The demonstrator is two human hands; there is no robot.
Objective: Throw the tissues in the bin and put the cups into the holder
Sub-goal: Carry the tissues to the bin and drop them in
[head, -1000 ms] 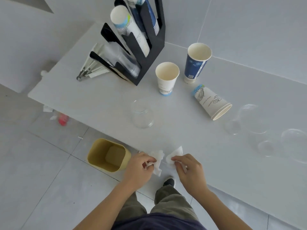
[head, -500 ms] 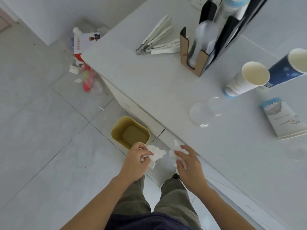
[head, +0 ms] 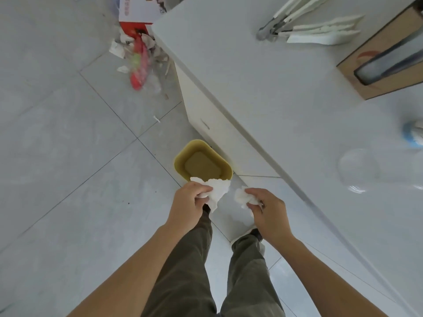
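My left hand (head: 186,203) grips a white tissue (head: 216,191) just in front of the yellow bin (head: 202,163), whose near rim the tissue overlaps. My right hand (head: 267,212) holds a second crumpled white tissue (head: 242,196) a little to the right, off the table's edge and over the floor. The bin stands on the floor against the white counter (head: 286,106) and looks empty. A clear plastic cup (head: 361,170) lies on the counter at the right, and a paper cup's blue-rimmed base (head: 413,136) shows at the right edge. A corner of the cup holder (head: 377,65) is at the top right.
White tongs and utensils (head: 309,26) lie on the counter's far part. Litter, a red wrapper (head: 138,65) and a box (head: 137,10) sit on the floor by the counter's corner. My legs (head: 212,271) stand below the hands on grey tiles.
The view has tilted down and left toward the floor. Both hands have carried the tissues off the table edge, closer to the bin, and the left tissue now reaches its rim.
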